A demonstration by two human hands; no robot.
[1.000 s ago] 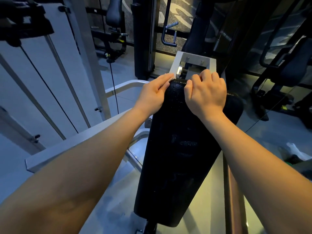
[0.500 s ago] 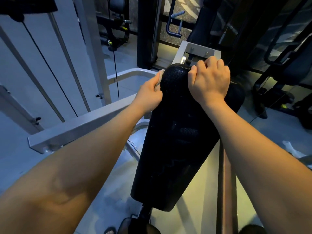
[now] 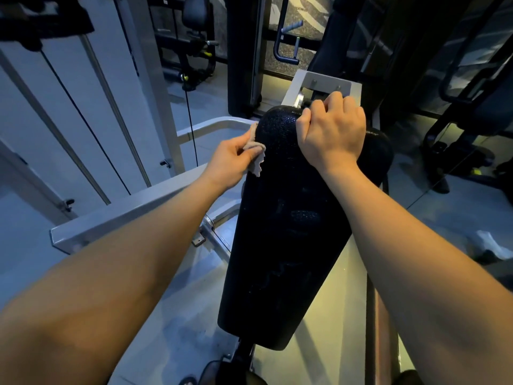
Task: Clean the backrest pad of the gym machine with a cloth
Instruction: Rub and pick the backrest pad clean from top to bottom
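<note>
The black textured backrest pad (image 3: 286,232) runs from the centre top down to the lower middle, tilted. My left hand (image 3: 230,159) holds a small beige cloth (image 3: 254,150) against the pad's upper left edge, a frayed corner hanging below the fingers. My right hand (image 3: 331,132) grips the pad's top end, fingers curled over its far side.
A grey metal frame arm (image 3: 119,220) crosses under my left forearm. A grey bracket (image 3: 322,84) sits behind the pad's top. Cables and guide rods (image 3: 88,126) stand at the left. Dark gym machines (image 3: 472,107) fill the back and right. A brown bar (image 3: 377,329) runs along the pad's right.
My left hand has slid from the pad's top down its left edge, and the cloth now shows. My right hand keeps its grip on the top.
</note>
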